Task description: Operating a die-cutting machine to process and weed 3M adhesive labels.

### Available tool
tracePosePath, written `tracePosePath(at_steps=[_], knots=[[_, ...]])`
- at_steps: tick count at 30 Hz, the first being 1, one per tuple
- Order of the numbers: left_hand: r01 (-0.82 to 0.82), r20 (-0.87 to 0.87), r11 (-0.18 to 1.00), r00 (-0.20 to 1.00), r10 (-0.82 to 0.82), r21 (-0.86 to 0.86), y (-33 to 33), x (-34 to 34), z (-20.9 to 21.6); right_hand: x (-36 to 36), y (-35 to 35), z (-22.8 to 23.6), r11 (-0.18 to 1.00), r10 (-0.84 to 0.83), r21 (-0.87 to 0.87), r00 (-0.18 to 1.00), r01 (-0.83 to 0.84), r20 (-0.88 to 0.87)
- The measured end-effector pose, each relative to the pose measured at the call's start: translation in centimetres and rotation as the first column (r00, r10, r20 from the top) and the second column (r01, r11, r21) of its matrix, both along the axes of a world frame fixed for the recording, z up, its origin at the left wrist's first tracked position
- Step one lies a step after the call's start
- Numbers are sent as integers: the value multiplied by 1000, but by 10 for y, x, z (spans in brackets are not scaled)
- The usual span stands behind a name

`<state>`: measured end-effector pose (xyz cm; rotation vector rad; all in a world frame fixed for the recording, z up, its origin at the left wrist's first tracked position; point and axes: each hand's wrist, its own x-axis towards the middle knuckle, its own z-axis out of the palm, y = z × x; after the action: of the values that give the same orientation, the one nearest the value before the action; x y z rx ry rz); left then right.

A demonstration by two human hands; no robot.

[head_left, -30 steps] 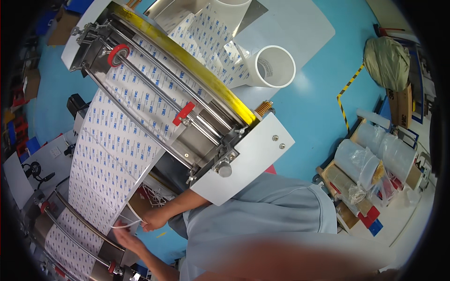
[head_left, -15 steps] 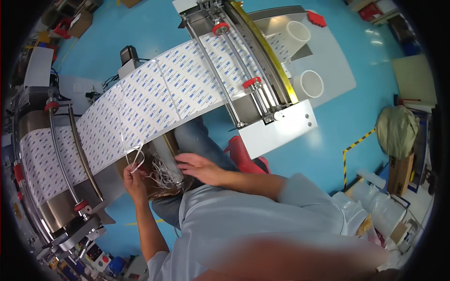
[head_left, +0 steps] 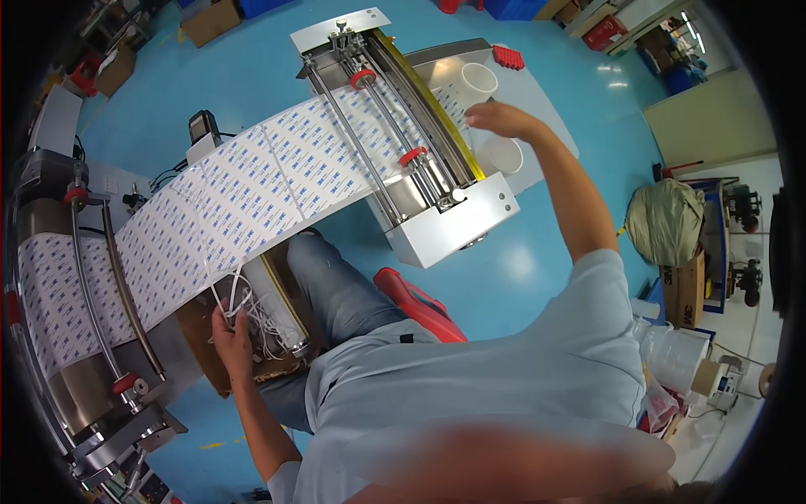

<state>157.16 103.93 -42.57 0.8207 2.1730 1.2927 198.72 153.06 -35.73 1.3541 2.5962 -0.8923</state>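
Note:
My left hand (head_left: 232,340) pinches a looped thin white strip (head_left: 220,296) just below the front edge of the printed sheet (head_left: 243,181). The sheet is white with small blue marks and spans the two roller machines. My right hand (head_left: 499,120) reaches over the far end of the right roller machine (head_left: 457,214), fingers stretched out with nothing seen in them. It hovers beside two white cups, the far cup (head_left: 479,78) and the near cup (head_left: 502,156). A tangle of white strips (head_left: 267,328) lies in a cardboard box (head_left: 201,349) by my legs.
The left roller machine (head_left: 101,302) stands at the far left. A red slotted piece (head_left: 508,57) lies on the right table (head_left: 537,109). Near my legs is a red chair or stool part (head_left: 416,302). A dark device (head_left: 201,126) with cables stands behind the sheet.
My right hand has moved from beside the box up and right, to the cups at the right machine. My left hand still holds the strip. The whole view has shifted.

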Motion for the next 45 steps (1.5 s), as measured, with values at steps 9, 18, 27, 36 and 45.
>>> tracePosePath(at_steps=[9, 18, 27, 36, 45], knots=[[-126, 53, 982, 991, 120, 138, -12, -3, 7, -15, -3, 21, 887, -191, 385, 963, 253, -192], [-139, 59, 961, 990, 129, 241, -7, -14, -4, 5, -94, 144, 913, -302, -215, 220, 348, -927], [-172, -9, 963, 984, 177, 208, -14, -13, -2, -13, -141, 151, 953, -221, -207, 39, 220, -975], [-160, -11, 963, 986, 166, 215, -19, -13, -5, -21, -142, 151, 948, -234, -219, 39, 230, -972], [-121, 28, 973, 993, 117, 199, -15, -15, -12, 19, -22, 79, 828, -344, 13, 525, 561, -778]])
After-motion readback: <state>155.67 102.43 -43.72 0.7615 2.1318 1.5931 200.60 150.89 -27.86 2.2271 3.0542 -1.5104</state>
